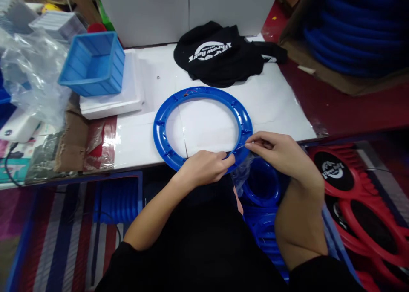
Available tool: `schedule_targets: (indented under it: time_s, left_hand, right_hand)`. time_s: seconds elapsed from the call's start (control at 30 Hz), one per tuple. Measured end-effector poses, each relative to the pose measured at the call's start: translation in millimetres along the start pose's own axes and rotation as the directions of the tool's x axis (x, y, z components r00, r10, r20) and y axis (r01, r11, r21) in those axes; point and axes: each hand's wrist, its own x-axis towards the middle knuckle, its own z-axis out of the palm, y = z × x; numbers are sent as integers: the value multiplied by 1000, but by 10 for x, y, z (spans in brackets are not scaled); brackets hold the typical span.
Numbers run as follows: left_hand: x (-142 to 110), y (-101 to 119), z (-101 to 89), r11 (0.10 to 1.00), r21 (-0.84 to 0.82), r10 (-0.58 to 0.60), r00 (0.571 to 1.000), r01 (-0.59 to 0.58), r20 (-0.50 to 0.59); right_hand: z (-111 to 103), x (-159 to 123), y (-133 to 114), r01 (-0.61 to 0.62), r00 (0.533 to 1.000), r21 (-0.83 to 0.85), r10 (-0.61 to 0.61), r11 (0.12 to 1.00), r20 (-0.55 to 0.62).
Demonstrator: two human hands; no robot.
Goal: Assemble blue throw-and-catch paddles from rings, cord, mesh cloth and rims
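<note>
A blue plastic ring (159, 140), its ribbed hollow side up, lies on the white worktop at the front edge. My left hand (206, 166) is closed at the ring's near rim, fingers curled; a small dark bit shows at its fingertips, but I cannot make out what it holds. To the right, my right hand (276, 149) pinches a thin strand (240, 147) between thumb and forefinger. This strand runs toward the left fingertips over the ring's near right part. A small reddish piece with thin wire (186, 94) sits in the ring's far channel.
Black printed fabric covers (214, 55) lie behind the ring. A blue bin (92, 66) stands on white foam at left, beside clear plastic bags (35, 70). Blue rings (354, 32) fill a carton at right. Below are more blue rings (262, 181) and red-rimmed discs (335, 172).
</note>
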Motion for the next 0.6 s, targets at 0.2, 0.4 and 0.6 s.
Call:
schedule_targets:
  time_s: [0.2, 0.4, 0.6]
  left_hand:
    - [0, -7, -2, 999, 47, -8, 1000, 8, 5]
    - [-5, -62, -18, 997, 78, 22, 1000, -22, 1]
    - [-106, -167, -197, 994, 99, 48, 999, -46, -14]
  right_hand:
    - [54, 142, 14, 16, 999, -141, -22, 990, -40]
    - [141, 105, -85, -130, 991, -209, 118, 969, -69]
    - [321, -61, -163, -145, 986, -151, 130, 978, -107]
